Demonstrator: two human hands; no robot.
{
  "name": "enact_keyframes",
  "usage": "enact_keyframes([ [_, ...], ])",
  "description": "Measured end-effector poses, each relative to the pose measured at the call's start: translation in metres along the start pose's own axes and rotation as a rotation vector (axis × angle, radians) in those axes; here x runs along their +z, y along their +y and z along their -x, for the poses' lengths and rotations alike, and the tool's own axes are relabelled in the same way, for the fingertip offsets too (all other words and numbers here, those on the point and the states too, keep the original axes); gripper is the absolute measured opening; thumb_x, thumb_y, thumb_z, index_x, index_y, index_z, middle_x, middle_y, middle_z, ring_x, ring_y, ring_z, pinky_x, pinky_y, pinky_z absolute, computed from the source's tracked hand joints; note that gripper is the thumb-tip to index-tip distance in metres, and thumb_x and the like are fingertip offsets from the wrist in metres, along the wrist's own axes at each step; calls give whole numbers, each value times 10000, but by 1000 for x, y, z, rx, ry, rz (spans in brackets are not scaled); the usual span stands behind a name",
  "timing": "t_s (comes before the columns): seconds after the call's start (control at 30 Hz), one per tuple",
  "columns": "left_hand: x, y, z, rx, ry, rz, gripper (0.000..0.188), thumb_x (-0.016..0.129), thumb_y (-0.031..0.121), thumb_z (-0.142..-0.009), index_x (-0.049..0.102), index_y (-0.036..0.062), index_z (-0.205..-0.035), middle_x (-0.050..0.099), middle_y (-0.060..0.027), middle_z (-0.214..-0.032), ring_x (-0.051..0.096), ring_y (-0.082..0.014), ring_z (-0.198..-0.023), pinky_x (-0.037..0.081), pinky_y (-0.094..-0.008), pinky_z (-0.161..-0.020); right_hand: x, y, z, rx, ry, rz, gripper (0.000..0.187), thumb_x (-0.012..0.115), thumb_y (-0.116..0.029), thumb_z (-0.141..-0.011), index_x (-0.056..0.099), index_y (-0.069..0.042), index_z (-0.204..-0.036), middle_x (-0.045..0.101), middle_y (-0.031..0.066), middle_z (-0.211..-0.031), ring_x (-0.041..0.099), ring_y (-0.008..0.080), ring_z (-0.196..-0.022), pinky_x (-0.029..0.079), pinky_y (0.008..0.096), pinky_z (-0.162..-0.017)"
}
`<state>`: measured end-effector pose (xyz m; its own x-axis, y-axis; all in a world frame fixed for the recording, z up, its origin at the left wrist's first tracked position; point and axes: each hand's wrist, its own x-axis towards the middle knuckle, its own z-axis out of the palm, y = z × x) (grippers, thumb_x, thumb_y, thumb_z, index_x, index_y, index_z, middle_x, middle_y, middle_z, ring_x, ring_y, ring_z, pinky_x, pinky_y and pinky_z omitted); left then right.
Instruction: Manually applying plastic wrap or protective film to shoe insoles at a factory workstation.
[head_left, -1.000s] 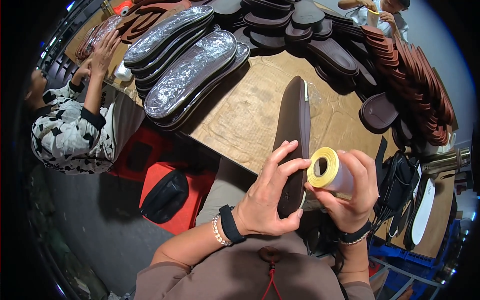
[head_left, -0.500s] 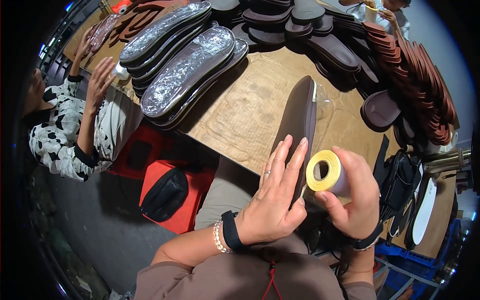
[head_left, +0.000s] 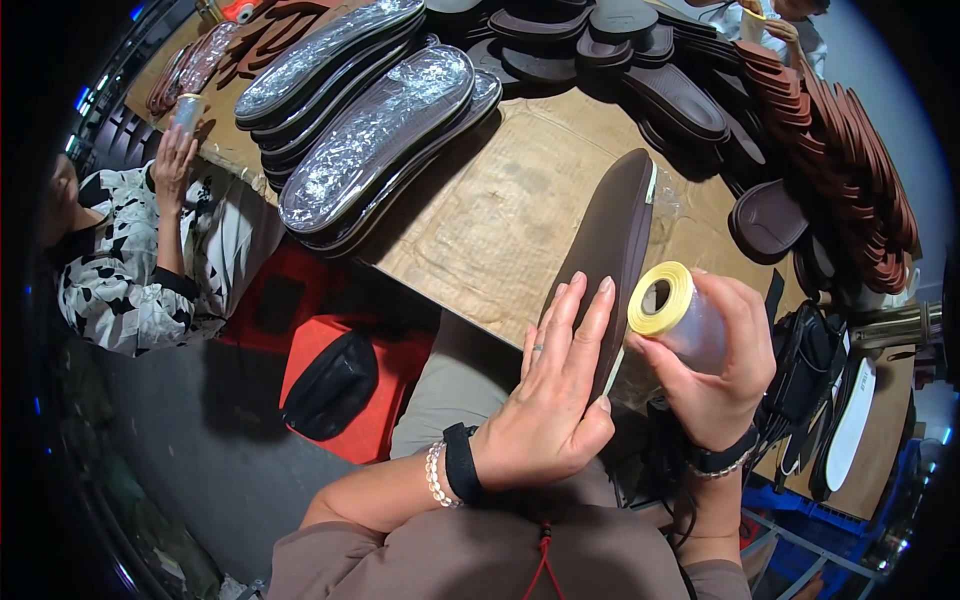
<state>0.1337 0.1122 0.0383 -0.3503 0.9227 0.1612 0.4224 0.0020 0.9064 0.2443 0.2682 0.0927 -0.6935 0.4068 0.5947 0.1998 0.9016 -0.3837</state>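
Observation:
A dark brown shoe sole [head_left: 608,220], apparently layered, stands tilted on its edge, with pale strips showing along its right side. My left hand [head_left: 550,400] holds its near part, long fingers laid flat along the broad face and thumb at the edge. In my right hand [head_left: 725,365] is a roll of clear film [head_left: 695,335] with yellow edges, gripped between thumb and fingers just right of the sole. Its hollow core faces up and left. The sole's lower end is hidden behind my left hand.
Film-wrapped soles [head_left: 375,150] are stacked at the left of the cardboard-covered table [head_left: 470,220]. Dark soles [head_left: 675,100] and reddish-brown soles [head_left: 850,150] pile up at the back and right. A co-worker [head_left: 125,260] sits at left; a black pouch [head_left: 330,385] rests on a red stool.
My right hand has moved the roll a little up and right, away from my left thumb, and tilted it. The sole leans slightly further right. The co-worker at left now raises a roll.

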Motion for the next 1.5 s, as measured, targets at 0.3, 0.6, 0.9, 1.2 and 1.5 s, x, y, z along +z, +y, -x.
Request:
enact_keyframes([
  [0.3,2,0,-2,23,26,-47,927,530,174,-854,101,-26,-1651,135,-373,-1636,175,-563,-1525,196,-669,-1202,7,-3,10,-29,58,76,651,962,-151,-642,672,-14,-1208,661,177,-1098,680,351,-941,557,422,-792],
  [0.6,-22,15,-28,6,133,-193,798,631,203,-887,310,-114,-1544,469,-321,-1302,549,-486,-1161,457,-512,-1061,1,-9,1,-41,-29,70,676,914,-218,-735,622,-4,-1307,659,205,-1143,655,396,-1013,536,445,-874],
  [0.9,-30,23,-28,-121,51,-255,731,608,180,-900,356,-18,-1557,485,-284,-1308,577,-470,-1162,488,-487,-1024,-19,5,-23,51,-312,-204,665,901,-246,-756,634,5,-1312,680,188,-1112,674,364,-996,534,415,-870],
  [1.2,-28,24,-29,-120,47,-291,760,630,213,-891,352,-11,-1562,486,-283,-1300,606,-473,-1112,537,-501,-944,0,18,-25,55,-68,-63,650,946,-129,-661,680,-25,-1246,672,151,-1050,695,299,-919,560,368,-784],
  [1.5,-29,22,-29,-124,47,-279,774,633,210,-886,343,-11,-1569,485,-287,-1303,611,-481,-1102,550,-503,-921,6,6,-24,18,-36,70,668,946,-162,-666,673,-53,-1266,652,146,-1062,694,326,-895,569,405,-737],
])
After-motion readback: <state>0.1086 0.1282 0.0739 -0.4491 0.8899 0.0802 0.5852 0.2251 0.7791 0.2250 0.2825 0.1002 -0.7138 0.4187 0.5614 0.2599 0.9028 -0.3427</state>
